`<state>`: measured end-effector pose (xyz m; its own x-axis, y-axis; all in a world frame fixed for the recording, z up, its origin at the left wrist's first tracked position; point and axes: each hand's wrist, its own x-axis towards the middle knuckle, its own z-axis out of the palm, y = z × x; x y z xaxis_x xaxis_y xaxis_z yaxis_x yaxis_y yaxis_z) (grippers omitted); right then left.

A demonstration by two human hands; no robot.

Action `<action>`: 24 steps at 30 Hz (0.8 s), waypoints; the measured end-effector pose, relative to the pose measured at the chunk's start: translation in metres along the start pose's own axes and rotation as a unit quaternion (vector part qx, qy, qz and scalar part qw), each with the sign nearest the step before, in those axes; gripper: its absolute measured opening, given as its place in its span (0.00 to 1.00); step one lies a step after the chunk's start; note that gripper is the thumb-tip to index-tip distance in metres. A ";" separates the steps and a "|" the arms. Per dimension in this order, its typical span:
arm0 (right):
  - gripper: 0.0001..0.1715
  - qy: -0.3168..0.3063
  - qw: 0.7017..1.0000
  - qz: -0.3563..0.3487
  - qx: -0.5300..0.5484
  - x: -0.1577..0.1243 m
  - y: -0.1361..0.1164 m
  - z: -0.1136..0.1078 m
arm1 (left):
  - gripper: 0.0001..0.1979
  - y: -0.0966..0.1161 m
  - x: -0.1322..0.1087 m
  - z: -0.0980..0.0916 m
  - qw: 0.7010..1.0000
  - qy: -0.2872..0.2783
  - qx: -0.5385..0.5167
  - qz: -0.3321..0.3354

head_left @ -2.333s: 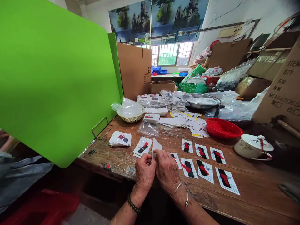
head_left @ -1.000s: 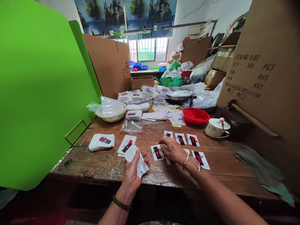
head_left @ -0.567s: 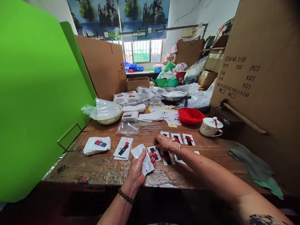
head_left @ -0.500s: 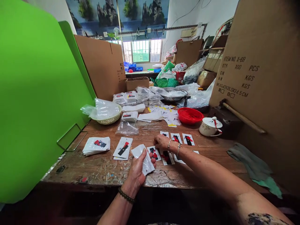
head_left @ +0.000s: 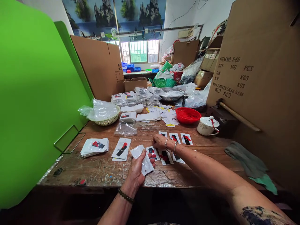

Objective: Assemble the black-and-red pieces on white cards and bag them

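Observation:
My left hand (head_left: 137, 170) is closed on a small clear plastic bag (head_left: 142, 158) near the table's front edge. My right hand (head_left: 160, 141) reaches across the table, fingers resting on a row of white cards with red and black items (head_left: 164, 156). More such cards (head_left: 178, 138) lie just behind the wrist. A single card (head_left: 121, 149) and a stack of cards (head_left: 94, 147) lie to the left of my left hand.
A wicker basket with clear bags (head_left: 104, 114), a red basket (head_left: 187, 115), a lidded cup (head_left: 207, 126) and piles of packets (head_left: 127, 97) stand farther back. A green screen (head_left: 35, 93) rises at left, large cardboard boxes (head_left: 255, 68) at right, a grey-green cloth (head_left: 248, 162) beside them.
My hands came apart: the left kept the clear bag, the right went out to the laid-out cards and drew slightly left over them. The camera view shifted right.

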<state>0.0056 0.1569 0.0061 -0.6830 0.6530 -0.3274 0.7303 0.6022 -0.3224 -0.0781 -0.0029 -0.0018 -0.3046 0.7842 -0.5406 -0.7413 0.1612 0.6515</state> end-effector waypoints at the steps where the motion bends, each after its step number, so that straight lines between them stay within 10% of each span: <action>1: 0.11 0.002 1.000 0.001 0.002 0.000 -0.001 0.001 | 0.07 0.000 0.000 0.000 1.000 -0.002 -0.001 0.000; 13: 0.25 0.024 0.991 0.042 0.122 -0.002 -0.006 0.009 | 0.08 -0.002 0.003 -0.003 1.000 0.002 0.013 -0.001; 18: 0.09 0.000 0.980 0.082 0.179 -0.002 -0.011 0.014 | 0.08 -0.003 0.003 -0.004 1.000 0.003 0.003 -0.001; 24: 0.12 -0.026 0.946 0.083 0.312 -0.006 -0.007 0.012 | 0.05 0.003 0.001 -0.015 0.998 0.009 -0.052 0.021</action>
<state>0.0043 0.1437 -0.0005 -0.5705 0.6814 -0.4585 0.6892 0.0935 -0.7185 -0.0898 -0.0102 -0.0079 -0.3465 0.7783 -0.5236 -0.7855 0.0644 0.6155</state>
